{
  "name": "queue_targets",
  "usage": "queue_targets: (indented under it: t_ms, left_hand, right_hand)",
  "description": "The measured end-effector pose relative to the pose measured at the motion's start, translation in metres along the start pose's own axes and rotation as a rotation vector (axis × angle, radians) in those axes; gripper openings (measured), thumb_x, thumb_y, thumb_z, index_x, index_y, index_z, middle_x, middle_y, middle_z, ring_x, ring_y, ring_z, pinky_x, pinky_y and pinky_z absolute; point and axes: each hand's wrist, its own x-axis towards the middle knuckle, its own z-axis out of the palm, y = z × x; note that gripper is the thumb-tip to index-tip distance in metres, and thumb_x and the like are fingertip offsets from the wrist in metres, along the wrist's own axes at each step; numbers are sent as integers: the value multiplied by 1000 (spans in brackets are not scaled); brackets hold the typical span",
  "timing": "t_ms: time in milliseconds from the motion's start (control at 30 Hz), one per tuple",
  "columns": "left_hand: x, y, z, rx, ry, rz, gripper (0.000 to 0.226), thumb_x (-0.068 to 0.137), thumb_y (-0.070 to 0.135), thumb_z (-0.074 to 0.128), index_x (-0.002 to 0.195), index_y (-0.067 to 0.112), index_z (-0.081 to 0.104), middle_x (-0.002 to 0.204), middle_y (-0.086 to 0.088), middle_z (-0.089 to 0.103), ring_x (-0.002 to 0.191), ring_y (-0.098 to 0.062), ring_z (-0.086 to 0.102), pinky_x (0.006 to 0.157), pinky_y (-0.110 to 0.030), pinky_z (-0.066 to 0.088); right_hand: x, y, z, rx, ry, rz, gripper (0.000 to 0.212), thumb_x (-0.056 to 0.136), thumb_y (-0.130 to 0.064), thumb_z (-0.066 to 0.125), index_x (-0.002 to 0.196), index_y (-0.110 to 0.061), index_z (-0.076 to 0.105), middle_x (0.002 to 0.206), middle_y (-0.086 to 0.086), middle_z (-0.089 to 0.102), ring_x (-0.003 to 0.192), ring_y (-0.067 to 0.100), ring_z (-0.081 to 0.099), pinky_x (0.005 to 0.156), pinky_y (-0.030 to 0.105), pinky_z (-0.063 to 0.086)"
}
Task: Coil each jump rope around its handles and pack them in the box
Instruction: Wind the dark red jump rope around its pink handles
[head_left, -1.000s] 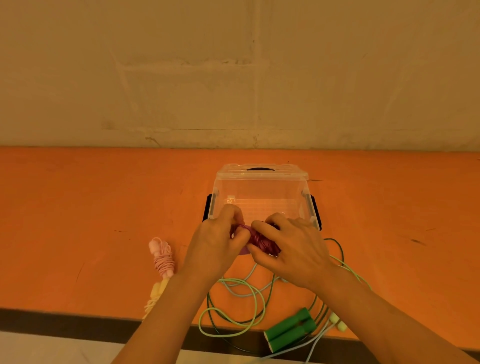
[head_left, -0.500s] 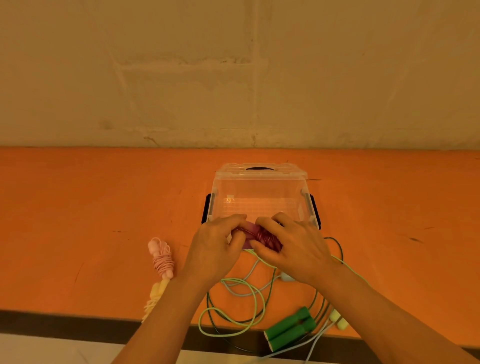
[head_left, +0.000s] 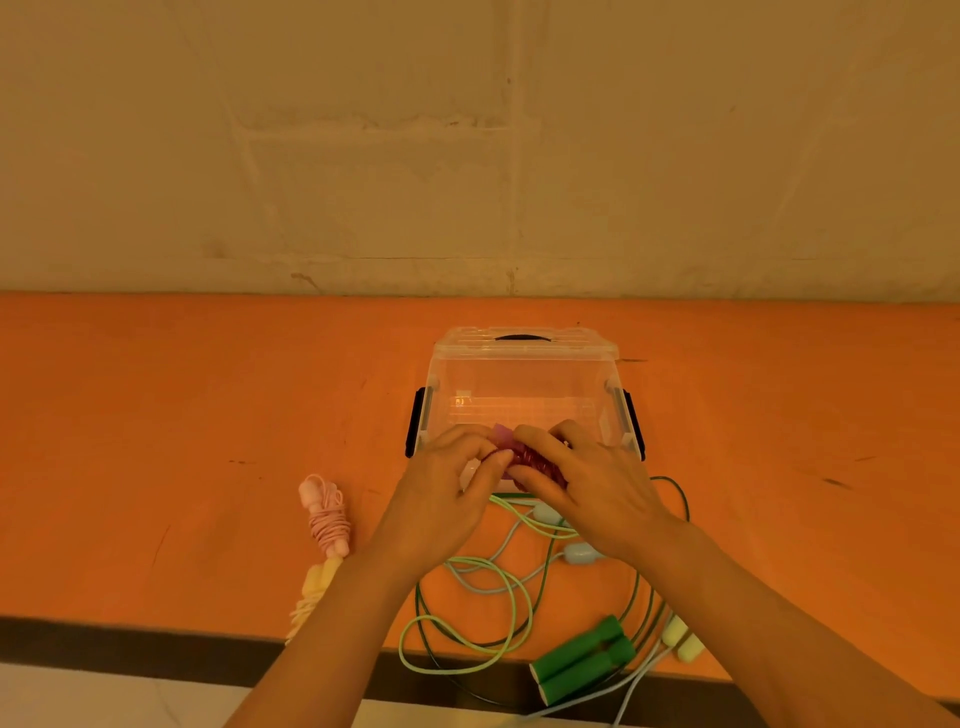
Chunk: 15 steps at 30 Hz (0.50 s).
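Left hand (head_left: 441, 499), right hand (head_left: 587, 483) clamp coiled magenta jump rope (head_left: 535, 465), 6 o'clock of clear plastic box (head_left: 524, 364); springy cord, grip mid-coil.

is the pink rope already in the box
No, the coiled pink rope lies on the table, left of the box.

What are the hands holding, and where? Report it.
Both hands, left and right, grip the coiled purple jump rope by its wound bundle, one at each end.
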Motion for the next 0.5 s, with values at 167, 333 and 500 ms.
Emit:
queue_targets:
  t_ms: [167,333,500]
  left_hand:
    - [0,-1,0,-26,2,-152,22,91,21,61,72,26,70,121,21,57,111,7,50,92,-15,35]
    - [-1,-8,0,170,-2,-63,26,87,37,51,80,28,74,129,27,50,132,5,34,115,-31,1]
    - [-3,-10,6,101,90,-87,23,83,34,54,80,24,74,102,28,62,110,14,48,109,-24,24]
  right_hand:
    - [0,3,1,-68,2,-17,43,96,-64,20,116,-38,47,85,-3,59,49,15,56,44,11,7]
    - [0,8,3,-98,7,-4,47,96,-63,21,112,-34,53,81,-6,59,47,14,53,45,11,3]
    - [0,6,9,-148,-17,-28,45,95,-64,21,113,-35,51,81,-6,58,47,15,55,46,14,4]
